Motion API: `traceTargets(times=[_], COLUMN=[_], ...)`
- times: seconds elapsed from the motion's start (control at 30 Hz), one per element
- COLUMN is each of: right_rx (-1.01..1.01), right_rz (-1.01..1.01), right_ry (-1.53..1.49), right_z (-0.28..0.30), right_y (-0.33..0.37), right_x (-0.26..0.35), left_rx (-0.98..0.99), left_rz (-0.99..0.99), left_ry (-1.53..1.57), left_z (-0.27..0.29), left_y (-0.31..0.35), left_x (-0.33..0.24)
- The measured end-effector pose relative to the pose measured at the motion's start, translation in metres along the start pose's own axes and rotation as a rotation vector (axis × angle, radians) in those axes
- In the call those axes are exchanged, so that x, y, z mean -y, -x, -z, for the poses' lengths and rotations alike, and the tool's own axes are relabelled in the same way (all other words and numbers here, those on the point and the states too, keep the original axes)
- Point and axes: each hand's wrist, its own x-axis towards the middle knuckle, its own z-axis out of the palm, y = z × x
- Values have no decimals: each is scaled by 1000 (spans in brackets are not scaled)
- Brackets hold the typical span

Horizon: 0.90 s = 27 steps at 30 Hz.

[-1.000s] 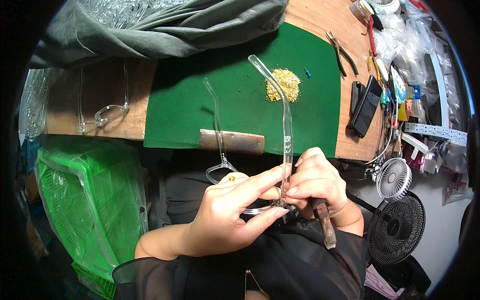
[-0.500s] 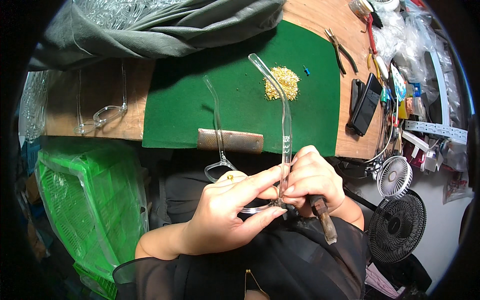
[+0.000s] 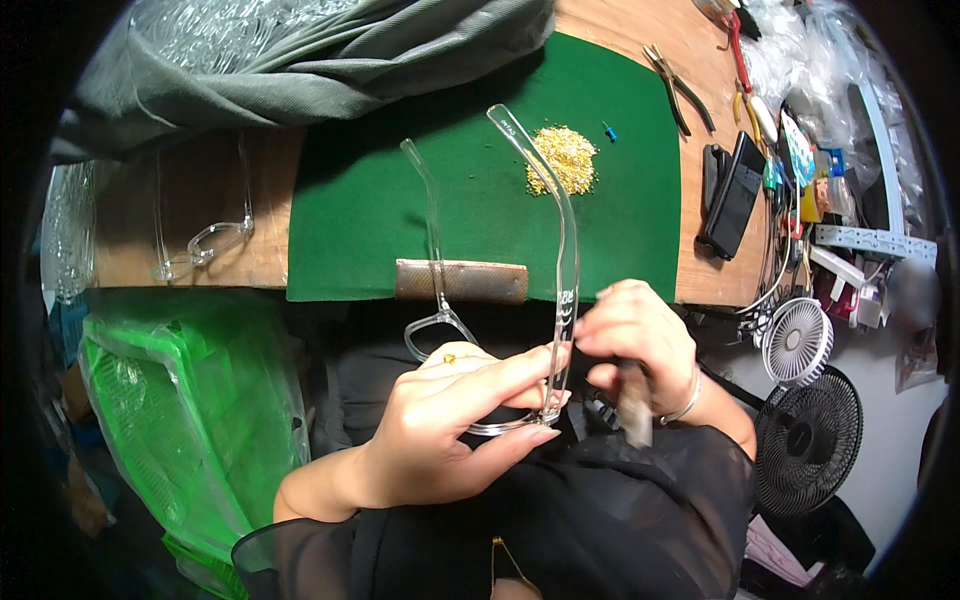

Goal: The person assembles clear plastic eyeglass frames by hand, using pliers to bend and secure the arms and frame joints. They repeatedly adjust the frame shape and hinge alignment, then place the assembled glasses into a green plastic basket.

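Drawn apart since earlier, left hand [image 3: 440, 425] and right hand [image 3: 642, 335] showed at six and four o'clock on my feed: the first pinched clear glasses [image 3: 569, 270] near five, the second gripped a blurred tool [image 3: 634, 400]

The held eyeglass frame [image 3: 570, 250] looks like clear, glossy plastic; the mat [image 3: 360, 220] matt cloth, the surface [image 3: 610, 20] smooth wood, the heap of tiny parts [image 3: 562, 160] shiny metal, the sack [image 3: 300, 95] dull fabric.
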Motion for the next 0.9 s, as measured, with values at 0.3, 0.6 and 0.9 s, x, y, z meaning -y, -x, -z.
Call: traceTargets(times=[0.3,0.6,0.9], right_rx=[223,258,253], right_rz=[-99,-41,-2], right_ry=[150,196,291], right_z=[-1,-1,-5], right_y=[4,-5,0], right_x=[5,10,8], left_rx=[77,94,73], left_rz=[-80,-114,-148], left_ry=[-30,-163,-285], left_z=[0,2,-1], left_y=[-1,3,1], left_x=[7,6,3])
